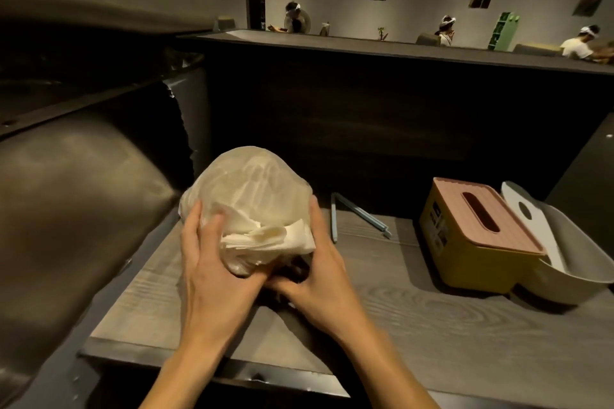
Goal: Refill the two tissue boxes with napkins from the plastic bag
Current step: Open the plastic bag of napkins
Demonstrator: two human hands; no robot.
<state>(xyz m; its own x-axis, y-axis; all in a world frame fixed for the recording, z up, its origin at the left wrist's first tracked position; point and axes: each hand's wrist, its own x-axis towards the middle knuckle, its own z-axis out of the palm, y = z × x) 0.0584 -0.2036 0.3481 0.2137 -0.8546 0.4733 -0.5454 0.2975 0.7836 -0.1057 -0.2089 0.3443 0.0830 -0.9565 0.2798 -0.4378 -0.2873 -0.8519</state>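
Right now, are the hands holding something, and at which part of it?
Yes. Both hands hold the plastic bag of napkins above the table: left hand on its left side, right hand on its right side and underneath.

Open desk (432, 342) in front and between plastic bag (246, 186) and yellow tissue box (465, 262); hemmed by dark partition (365, 129) behind, curved metal panel (83, 196) left, blue sticks (358, 216) mid-gap.

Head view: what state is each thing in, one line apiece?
Clear plastic bag: held up off the table, mouth open toward the camera.
White napkins: stacked, poking out of the bag.
Yellow tissue box with pink slotted lid: lid on.
White tissue box: open, its lid propped inside.
Left hand: gripping bag.
Right hand: gripping bag.
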